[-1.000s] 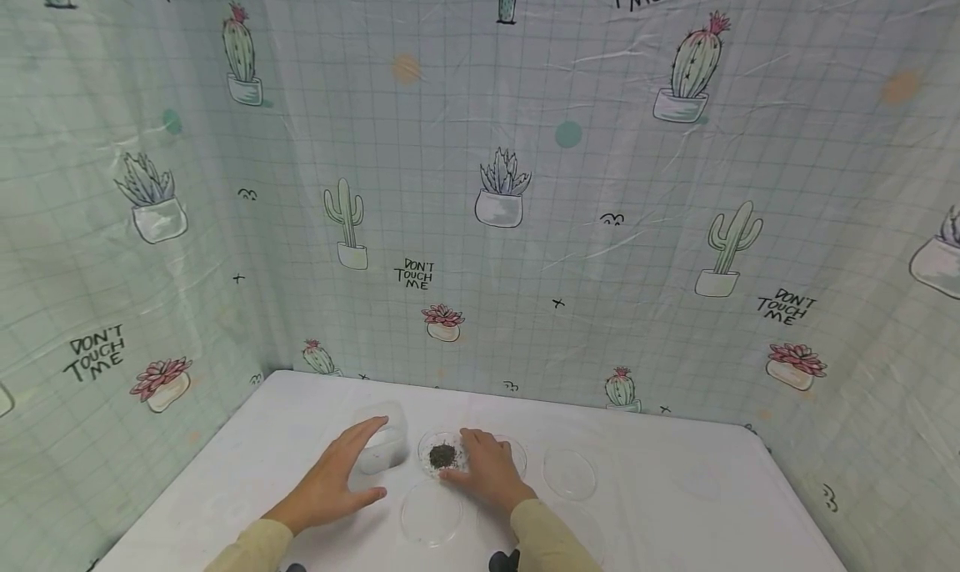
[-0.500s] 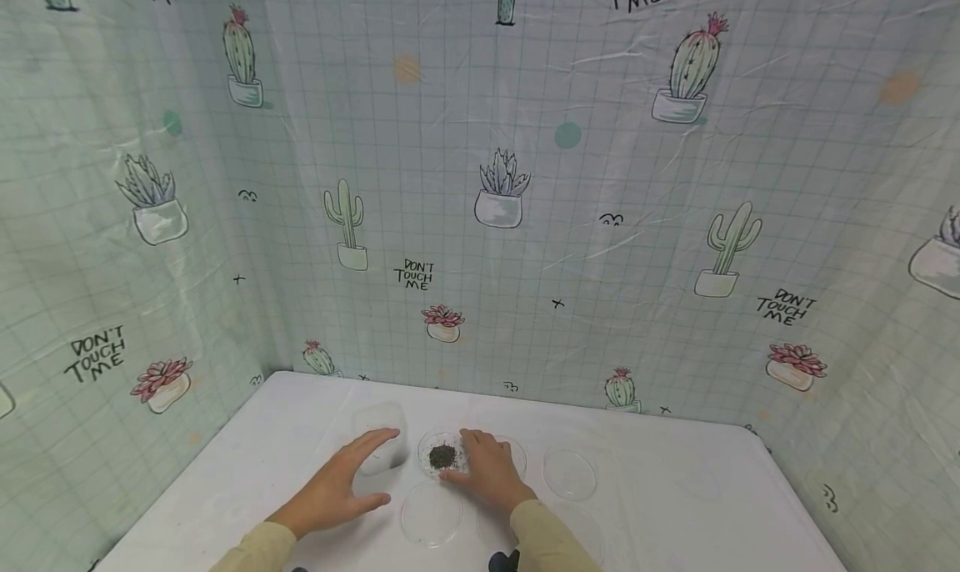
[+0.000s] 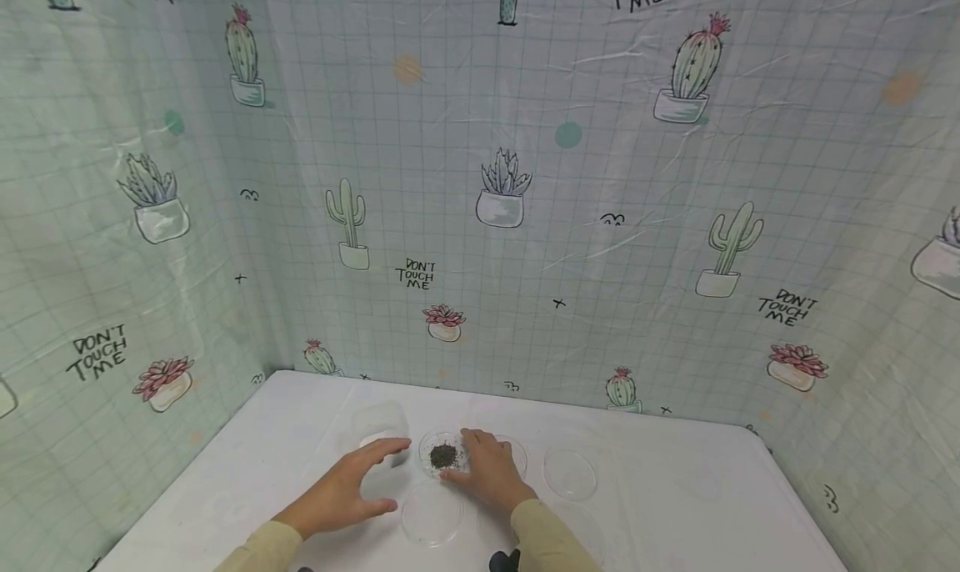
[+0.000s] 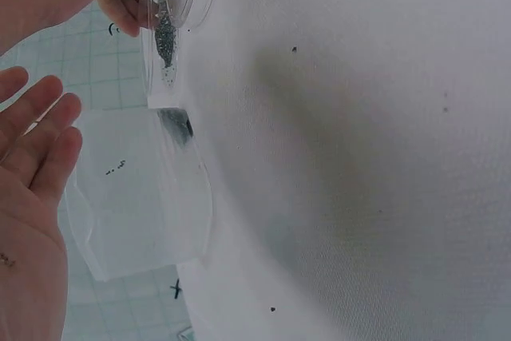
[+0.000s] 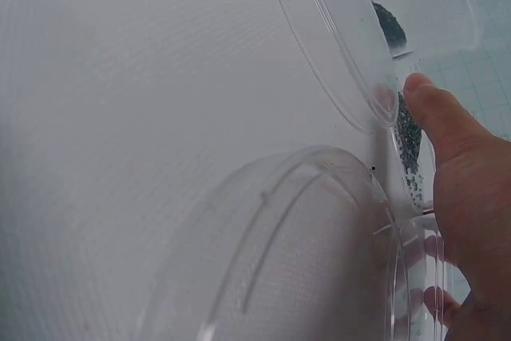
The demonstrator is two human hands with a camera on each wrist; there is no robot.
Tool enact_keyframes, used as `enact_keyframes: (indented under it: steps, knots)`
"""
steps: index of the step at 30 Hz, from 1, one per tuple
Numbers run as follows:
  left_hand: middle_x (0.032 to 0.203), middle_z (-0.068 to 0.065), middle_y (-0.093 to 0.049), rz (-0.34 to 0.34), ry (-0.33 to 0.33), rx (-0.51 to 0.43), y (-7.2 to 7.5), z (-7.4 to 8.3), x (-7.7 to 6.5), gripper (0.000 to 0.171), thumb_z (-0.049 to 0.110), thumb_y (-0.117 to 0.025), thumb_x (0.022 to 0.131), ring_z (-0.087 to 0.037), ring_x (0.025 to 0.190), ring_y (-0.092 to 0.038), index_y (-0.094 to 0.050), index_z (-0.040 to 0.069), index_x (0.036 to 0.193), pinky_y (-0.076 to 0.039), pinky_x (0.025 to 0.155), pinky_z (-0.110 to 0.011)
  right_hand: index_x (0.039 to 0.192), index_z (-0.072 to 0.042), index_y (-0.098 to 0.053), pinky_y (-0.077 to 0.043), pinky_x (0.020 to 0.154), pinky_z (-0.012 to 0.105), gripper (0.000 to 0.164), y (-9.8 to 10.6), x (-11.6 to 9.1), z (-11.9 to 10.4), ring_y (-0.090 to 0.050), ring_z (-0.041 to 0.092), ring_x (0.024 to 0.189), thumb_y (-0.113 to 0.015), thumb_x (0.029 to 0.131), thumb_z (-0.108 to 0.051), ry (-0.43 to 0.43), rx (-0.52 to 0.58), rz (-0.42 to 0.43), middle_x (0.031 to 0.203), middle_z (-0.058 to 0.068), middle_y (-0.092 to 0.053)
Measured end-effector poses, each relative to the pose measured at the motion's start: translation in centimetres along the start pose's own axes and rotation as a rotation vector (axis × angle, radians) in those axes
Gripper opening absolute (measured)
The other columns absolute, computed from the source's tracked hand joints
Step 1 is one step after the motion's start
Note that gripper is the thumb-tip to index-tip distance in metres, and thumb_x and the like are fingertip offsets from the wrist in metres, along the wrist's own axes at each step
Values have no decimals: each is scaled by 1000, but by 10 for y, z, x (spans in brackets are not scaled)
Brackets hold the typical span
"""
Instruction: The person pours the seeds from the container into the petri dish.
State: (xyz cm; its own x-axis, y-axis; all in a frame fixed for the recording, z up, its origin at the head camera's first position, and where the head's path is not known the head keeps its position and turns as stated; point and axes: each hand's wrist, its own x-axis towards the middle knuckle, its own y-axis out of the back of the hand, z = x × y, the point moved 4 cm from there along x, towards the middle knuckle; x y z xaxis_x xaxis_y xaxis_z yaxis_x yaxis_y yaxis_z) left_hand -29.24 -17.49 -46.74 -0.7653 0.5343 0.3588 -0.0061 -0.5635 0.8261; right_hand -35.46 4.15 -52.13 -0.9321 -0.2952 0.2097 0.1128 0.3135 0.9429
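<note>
A clear petri dish holds a small heap of dark granules. My right hand grips its right side, thumb at the near edge and fingers at the far edge. To the left of the dish, my left hand hovers with thumb and fingers spread and nothing between them. Behind the left hand stands a translucent plastic container, with dark granules low in one corner; whether it is a bag or a tub I cannot tell. A few dark specks cling to the left palm.
Another clear dish lies in front of the granule dish. Several more clear dishes stand to the right, one of them a dish beyond the right hand. Loose specks dot the white table. Cactus-printed curtains enclose the back and sides.
My left hand has moved right and slightly nearer to me, away from the plastic container and closer to the granule dish. The right hand and the dishes have stayed put.
</note>
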Motion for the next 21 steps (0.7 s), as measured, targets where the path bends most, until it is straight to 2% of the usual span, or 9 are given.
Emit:
enact_keyframes:
  steps: [7,10,16,21]
  knots:
    - [136,7,-46,-50,-12,-47,-5,3,0,76,29,-78,70,-16,119,-51,-39,25,136,-50,93,-33,132,-11,-45,-41,93,47,85,0,-1,1,-49,23,119,-57,71,-68,1,-1,0,128,6,-54]
    - [135,9,-47,-54,-26,-33,-7,4,0,74,29,-78,70,-16,118,-51,-42,27,134,-49,94,-35,132,-11,-45,-41,94,47,84,1,-1,1,-49,23,120,-57,71,-68,-5,6,-5,129,5,-53]
    - [128,8,-54,-54,-106,-5,-11,6,-1,63,31,-77,71,-15,122,-49,-49,30,128,-47,97,-36,133,-11,-44,-41,94,48,84,4,-2,0,-49,23,120,-57,72,-67,-11,17,-18,129,5,-53]
    - [125,6,-58,-80,-158,-33,-17,7,-1,58,30,-76,72,-18,119,-52,-54,23,124,-45,99,-36,133,-11,-44,-41,94,48,83,7,-3,-2,-49,24,119,-57,72,-67,-2,8,-23,129,6,-53]
